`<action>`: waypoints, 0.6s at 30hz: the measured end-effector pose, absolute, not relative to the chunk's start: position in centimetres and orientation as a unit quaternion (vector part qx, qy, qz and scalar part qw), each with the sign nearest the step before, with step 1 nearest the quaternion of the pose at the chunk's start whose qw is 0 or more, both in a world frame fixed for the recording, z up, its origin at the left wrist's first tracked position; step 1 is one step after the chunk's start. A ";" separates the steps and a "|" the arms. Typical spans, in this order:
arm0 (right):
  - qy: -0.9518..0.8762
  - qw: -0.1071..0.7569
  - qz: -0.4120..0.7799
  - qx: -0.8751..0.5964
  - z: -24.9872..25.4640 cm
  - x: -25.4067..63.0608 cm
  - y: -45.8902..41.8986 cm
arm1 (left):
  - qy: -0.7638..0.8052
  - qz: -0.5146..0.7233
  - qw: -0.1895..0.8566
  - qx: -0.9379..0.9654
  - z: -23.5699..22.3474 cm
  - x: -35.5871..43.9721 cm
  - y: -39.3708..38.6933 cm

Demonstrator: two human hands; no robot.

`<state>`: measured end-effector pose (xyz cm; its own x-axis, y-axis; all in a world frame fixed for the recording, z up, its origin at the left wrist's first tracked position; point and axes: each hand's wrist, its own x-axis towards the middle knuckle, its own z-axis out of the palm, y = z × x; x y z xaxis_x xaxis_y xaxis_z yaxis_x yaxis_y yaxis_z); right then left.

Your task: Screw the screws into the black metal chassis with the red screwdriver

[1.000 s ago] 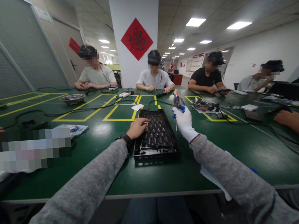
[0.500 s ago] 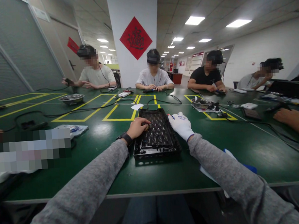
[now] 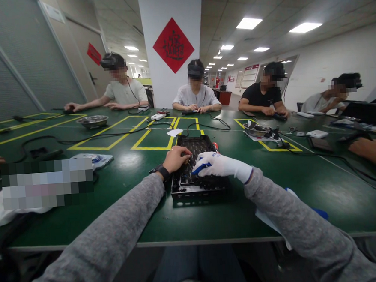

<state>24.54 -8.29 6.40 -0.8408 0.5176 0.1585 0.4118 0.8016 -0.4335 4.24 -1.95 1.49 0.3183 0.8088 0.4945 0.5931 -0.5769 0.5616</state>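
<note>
Nearest, the black tray-like housing [image 3: 204, 150] lies flat on the green table [image 3: 212, 216], just beyond its front edge. Left hand [image 3: 176, 158], bare, rests on the housing's left rim, fingers curled; a small part may be pinched, though that cannot be told. Right hand [image 3: 218, 166], white-gloved, lies across the housing interior, closed around a blue-handled tool [image 3: 200, 168]. Judged state: work inside the housing under way, unfinished. Farther: metal bowl [image 3: 93, 120], seated co-workers opposite.

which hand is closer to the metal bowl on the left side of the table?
Left. The left hand rests on the black tray's left edge, on the same side as the metal bowl; the gloved right hand lies over the tray, farther away.
</note>
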 end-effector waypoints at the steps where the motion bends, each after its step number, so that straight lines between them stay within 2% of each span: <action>1: -0.943 0.120 0.184 -0.249 6.6 24.7 -8.3 | 0.439 0.388 0.144 0.797 1.5 4.2 -2.0; 9: -0.952 0.063 0.136 -0.268 6.6 24.3 -9.0 | 0.450 0.373 0.128 0.801 1.3 4.2 -1.8; 11: -0.951 0.082 0.104 -0.281 6.3 24.2 -9.0 | 0.448 0.374 0.119 0.803 1.3 4.2 -1.9; 15: -0.932 0.178 0.025 -0.316 5.9 24.3 -8.8 | 0.433 0.399 0.075 0.805 1.8 4.3 -2.6; 18: -0.937 0.178 0.020 -0.299 6.2 23.8 -9.1 | 0.428 0.406 0.041 0.806 2.4 4.4 -3.1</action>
<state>23.85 -9.14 6.17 -0.7584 0.5671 0.3213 0.5532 0.8207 -0.1429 4.36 -3.08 2.37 0.3038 0.7228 0.6206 0.6565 -0.6309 0.4134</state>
